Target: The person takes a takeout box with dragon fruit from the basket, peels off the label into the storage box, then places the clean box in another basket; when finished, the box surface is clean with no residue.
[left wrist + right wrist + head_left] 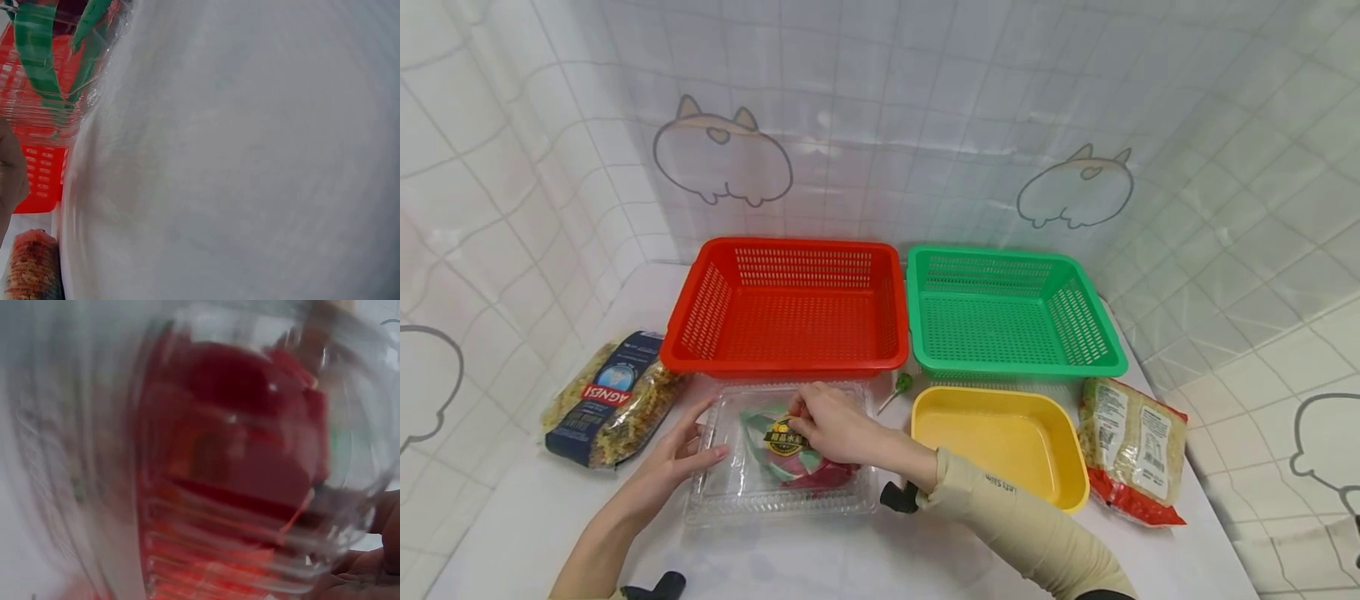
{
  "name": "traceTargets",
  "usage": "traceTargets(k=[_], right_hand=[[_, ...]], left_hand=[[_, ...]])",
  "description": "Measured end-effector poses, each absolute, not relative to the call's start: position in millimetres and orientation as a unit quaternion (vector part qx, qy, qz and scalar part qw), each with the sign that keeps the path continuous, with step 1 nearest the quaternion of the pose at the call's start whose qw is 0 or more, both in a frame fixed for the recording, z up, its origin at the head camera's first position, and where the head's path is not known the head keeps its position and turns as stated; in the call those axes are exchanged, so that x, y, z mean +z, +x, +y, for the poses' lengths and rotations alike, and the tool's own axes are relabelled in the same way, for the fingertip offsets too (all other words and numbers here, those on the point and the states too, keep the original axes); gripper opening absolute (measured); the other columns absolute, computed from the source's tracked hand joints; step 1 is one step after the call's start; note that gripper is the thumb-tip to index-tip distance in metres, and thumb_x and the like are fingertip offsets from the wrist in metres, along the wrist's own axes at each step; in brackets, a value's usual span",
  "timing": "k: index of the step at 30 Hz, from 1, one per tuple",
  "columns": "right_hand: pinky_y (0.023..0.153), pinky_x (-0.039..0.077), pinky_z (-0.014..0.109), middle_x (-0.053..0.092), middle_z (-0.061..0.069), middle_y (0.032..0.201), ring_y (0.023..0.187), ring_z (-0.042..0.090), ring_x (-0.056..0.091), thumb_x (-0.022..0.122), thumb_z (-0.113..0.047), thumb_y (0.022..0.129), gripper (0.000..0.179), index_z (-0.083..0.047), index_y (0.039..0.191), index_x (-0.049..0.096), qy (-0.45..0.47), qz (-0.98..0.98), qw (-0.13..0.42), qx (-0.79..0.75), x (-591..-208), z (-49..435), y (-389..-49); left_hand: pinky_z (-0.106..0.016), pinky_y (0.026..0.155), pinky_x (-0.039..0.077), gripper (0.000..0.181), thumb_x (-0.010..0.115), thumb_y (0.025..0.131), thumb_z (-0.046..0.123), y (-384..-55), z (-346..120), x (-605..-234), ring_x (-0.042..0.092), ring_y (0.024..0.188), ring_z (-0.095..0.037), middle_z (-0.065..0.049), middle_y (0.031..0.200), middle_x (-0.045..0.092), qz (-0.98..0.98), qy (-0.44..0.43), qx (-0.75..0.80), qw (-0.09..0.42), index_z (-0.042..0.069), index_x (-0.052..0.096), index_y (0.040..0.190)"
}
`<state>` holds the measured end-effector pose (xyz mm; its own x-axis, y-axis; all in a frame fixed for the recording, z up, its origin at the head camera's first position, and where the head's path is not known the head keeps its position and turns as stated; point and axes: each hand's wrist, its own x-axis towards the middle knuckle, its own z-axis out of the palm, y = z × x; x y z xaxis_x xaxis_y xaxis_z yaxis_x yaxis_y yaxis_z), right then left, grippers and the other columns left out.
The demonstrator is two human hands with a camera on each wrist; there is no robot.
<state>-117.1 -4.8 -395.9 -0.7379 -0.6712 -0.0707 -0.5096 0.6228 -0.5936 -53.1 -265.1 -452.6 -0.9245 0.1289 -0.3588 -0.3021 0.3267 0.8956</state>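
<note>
A clear plastic box [718, 487] lies on the table with a pink and green dragon fruit [820, 477] inside, and a dark label [781, 440] shows over the fruit. My right hand [838, 423] is above the box, fingers curled and thumb and fingertips right at the label; whether they pinch anything I cannot tell. My left hand [673, 458] is at the box's left edge, thumb extended over the rim and fingers fairly straight. In the left wrist view a corner of the box [69, 119] shows green scales. The right wrist view shows the fruit [231, 437], blurred, through the plastic.
Behind the box stands a red basket [782, 364], with a green basket [1022, 367] beside it. A yellow tub [992, 442] is to the right. Pasta [613, 398] lies left and a grain bag [1135, 450] far right. A small green lollipop [902, 383] lies between.
</note>
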Motion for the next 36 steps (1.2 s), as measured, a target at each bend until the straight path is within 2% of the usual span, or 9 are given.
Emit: traceTargets(k=[6,16,26,36], right_hand=[[0.069,0.044,0.013,0.064,-0.002,0.09,0.076,0.005,0.052,0.064,-0.016,0.098,0.01,-0.008,0.103,0.068,-0.333,0.894,0.123,-0.275,-396.5,-5.5,-119.2],[0.06,0.04,0.015,0.058,-0.004,0.081,0.07,0.006,0.048,0.064,-0.017,0.098,0.009,-0.009,0.096,0.065,-0.325,0.892,0.131,-0.285,-394.5,-5.2,-118.7],[0.063,0.039,0.016,0.056,-0.005,0.082,0.073,0.007,0.047,0.062,-0.017,0.099,0.009,-0.01,0.096,0.064,-0.323,0.891,0.149,-0.281,-394.3,-7.0,-117.9],[0.066,0.041,0.015,0.06,-0.004,0.085,0.074,0.005,0.048,0.061,-0.019,0.099,0.011,-0.009,0.097,0.065,-0.323,0.889,0.146,-0.291,-396.8,-5.2,-118.9]], left_hand=[[-0.048,0.096,0.045,0.084,0.06,0.097,0.029,-53.1,-264.3,-451.8,0.039,0.13,-0.042,-0.024,0.144,0.032,0.789,-0.053,0.581,0.193,0.022,0.007,0.162],[-0.046,0.094,0.047,0.085,0.06,0.096,0.029,-54.5,-264.1,-451.7,0.043,0.126,-0.039,-0.025,0.141,0.036,0.791,-0.052,0.579,0.192,0.022,0.007,0.162],[-0.046,0.095,0.046,0.086,0.06,0.096,0.03,-53.3,-266.3,-454.5,0.042,0.127,-0.039,-0.024,0.137,0.038,0.792,-0.061,0.575,0.198,0.022,0.005,0.162],[-0.049,0.097,0.045,0.086,0.06,0.096,0.028,-53.3,-265.0,-455.0,0.04,0.13,-0.042,-0.025,0.14,0.037,0.79,-0.06,0.578,0.193,0.02,0.006,0.162]])
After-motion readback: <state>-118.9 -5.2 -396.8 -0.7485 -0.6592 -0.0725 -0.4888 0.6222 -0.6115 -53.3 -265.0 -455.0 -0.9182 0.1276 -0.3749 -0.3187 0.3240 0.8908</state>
